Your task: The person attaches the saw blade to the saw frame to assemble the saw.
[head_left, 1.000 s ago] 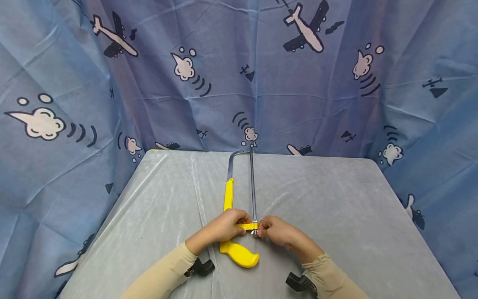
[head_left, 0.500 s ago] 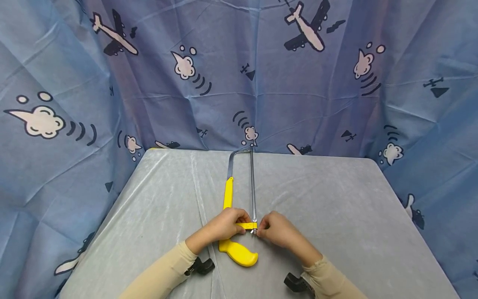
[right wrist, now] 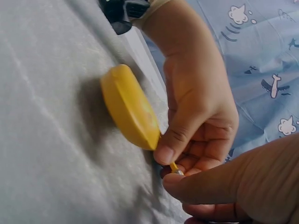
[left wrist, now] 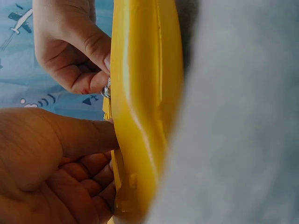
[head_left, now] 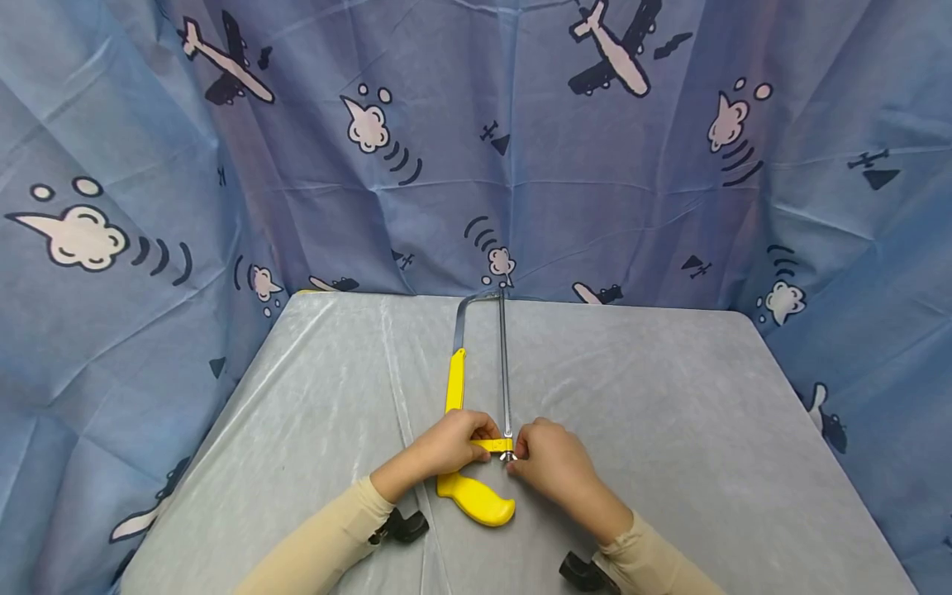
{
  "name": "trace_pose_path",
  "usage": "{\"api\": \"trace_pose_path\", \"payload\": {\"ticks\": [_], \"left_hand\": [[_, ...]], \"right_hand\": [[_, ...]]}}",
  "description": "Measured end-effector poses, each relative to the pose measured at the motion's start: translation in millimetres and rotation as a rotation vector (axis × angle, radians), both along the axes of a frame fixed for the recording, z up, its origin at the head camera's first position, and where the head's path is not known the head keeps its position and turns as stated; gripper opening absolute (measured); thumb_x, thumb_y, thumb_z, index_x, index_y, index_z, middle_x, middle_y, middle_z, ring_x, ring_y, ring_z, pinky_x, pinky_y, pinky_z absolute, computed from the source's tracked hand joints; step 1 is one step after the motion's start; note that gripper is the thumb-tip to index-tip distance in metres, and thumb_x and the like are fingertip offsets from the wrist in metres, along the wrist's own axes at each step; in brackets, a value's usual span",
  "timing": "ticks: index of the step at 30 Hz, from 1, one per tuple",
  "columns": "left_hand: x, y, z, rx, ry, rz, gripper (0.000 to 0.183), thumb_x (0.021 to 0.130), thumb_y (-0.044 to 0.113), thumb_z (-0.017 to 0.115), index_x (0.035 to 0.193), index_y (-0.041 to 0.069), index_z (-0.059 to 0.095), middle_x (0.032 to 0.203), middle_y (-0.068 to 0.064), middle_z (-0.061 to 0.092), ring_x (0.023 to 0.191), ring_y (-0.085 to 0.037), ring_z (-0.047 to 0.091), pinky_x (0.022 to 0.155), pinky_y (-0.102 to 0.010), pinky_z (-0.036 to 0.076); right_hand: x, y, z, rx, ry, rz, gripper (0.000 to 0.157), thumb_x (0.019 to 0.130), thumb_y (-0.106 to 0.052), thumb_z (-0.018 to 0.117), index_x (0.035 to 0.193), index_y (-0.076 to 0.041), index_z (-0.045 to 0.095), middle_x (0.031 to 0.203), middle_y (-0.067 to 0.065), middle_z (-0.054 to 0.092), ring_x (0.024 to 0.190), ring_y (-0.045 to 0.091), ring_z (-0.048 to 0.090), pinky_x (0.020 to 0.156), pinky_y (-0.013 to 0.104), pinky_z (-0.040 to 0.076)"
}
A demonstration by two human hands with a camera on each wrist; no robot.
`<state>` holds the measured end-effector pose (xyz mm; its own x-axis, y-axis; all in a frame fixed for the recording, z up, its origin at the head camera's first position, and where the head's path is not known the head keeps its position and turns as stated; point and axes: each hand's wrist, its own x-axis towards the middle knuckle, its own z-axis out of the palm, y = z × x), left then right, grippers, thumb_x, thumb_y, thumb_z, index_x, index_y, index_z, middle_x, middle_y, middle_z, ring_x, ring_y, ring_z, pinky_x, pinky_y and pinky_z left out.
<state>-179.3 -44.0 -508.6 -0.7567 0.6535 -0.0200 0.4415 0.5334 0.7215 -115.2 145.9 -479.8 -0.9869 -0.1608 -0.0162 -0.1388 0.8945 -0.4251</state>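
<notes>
A hacksaw with a yellow handle [head_left: 476, 500] and a grey metal frame [head_left: 459, 326] lies lengthwise on the table, its blade [head_left: 504, 372] to the right. My left hand [head_left: 449, 442] grips the saw by its yellow crosspiece [head_left: 494, 445], thumb on the near side. At the crosspiece's right end a silver wing nut [head_left: 508, 456] shows with its wings spread. My right hand [head_left: 554, 459] pinches at this nut with thumb and forefinger. In the left wrist view the yellow handle [left wrist: 140, 93] hides part of the fingers; the right wrist view shows both thumbs close together by the nut.
A grey cloth covers the table [head_left: 669, 413]. Blue curtain [head_left: 595, 207] with airplane prints hangs behind and at both sides. Black wrist cameras sit under both sleeves, the left camera [head_left: 407, 527] close to the saw handle.
The wing nut has turned so its wings now spread sideways. My right hand has rolled slightly around it. My left hand keeps its hold on the crosspiece.
</notes>
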Motion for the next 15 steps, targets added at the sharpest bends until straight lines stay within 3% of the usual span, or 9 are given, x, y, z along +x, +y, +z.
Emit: {"api": "trace_pose_path", "payload": {"ticks": [8, 15], "left_hand": [[-0.2, 0.9, 1.5, -0.005, 0.000, 0.017, 0.021, 0.080, 0.001, 0.084, 0.096, 0.010, 0.074, 0.083, 0.003, 0.070, 0.075, -0.002, 0.058, 0.072, -0.020, 0.050], [2.5, 1.6, 1.7, -0.006, -0.008, 0.031, 0.020, 0.081, 0.002, 0.083, 0.097, 0.010, 0.075, 0.083, 0.005, 0.070, 0.074, -0.001, 0.059, 0.072, -0.020, 0.051]], "right_hand": [[4.7, -9.1, -6.5, 0.171, 0.167, 0.004, 0.044, 0.070, -0.036, 0.094, 0.064, -0.018, 0.054, 0.072, -0.003, 0.047, 0.065, 0.017, 0.048, 0.063, 0.040, 0.040], [10.2, -17.3, -14.0, 0.350, 0.316, 0.015, 0.044, 0.071, -0.044, 0.092, 0.083, -0.007, 0.072, 0.082, 0.004, 0.053, 0.079, 0.026, 0.055, 0.075, 0.048, 0.042]]}}
